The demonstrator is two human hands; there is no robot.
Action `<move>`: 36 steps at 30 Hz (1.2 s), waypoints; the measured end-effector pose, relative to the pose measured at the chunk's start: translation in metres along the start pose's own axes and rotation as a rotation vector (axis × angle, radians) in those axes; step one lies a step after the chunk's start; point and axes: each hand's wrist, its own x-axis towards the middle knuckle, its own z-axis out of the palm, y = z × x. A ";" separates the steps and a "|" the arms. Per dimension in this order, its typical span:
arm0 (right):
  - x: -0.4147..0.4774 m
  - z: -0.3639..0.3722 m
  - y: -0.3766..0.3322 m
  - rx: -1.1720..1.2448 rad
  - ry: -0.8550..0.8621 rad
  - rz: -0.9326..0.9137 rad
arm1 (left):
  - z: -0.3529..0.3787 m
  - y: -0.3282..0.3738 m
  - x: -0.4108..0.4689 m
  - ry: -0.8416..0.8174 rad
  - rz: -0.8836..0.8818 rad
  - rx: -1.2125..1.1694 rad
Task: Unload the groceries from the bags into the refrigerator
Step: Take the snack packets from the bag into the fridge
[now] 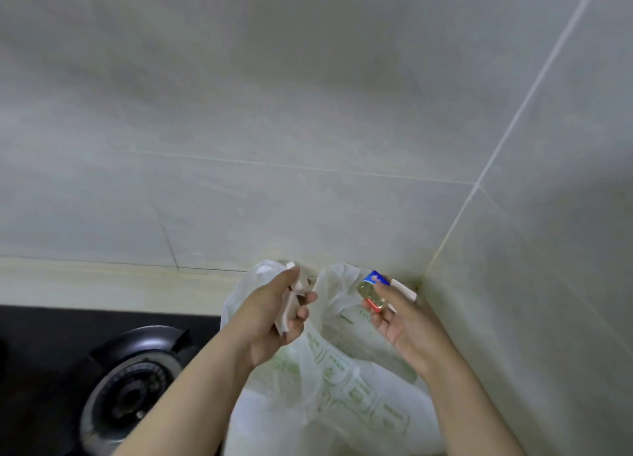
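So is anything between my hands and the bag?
Nothing visible, but both are full: the left hand grips pale sticks, the right hand pinches a blue and gold packet, just above the bag.

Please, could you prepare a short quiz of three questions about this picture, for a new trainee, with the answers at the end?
1. True or false: the left hand grips pale pieces, and the right hand holds a small packet in blue, gold and red.
2. What is to the left of the plastic bag? A) a sink B) a gas burner C) a kettle
3. Fill in: the print on the bag is ___.

Key: 1 true; 2 B; 3 green.
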 end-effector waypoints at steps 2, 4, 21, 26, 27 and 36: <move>-0.011 0.012 0.002 -0.081 0.002 -0.048 | -0.010 0.004 -0.014 -0.002 0.042 0.041; -0.020 0.025 0.005 -0.141 -0.008 -0.089 | -0.021 0.009 -0.029 0.004 0.094 0.101; -0.066 0.135 0.038 -0.398 -0.560 -0.124 | -0.093 -0.025 -0.170 0.478 0.546 0.058; -0.108 0.173 0.048 -0.402 -0.786 -0.092 | -0.102 -0.050 -0.236 0.688 0.649 0.002; -0.119 0.182 0.051 -0.395 -0.843 -0.089 | -0.105 -0.054 -0.251 0.732 0.668 -0.004; -0.248 0.267 0.078 -0.342 -1.280 -0.133 | -0.121 -0.098 -0.398 1.098 0.855 -0.024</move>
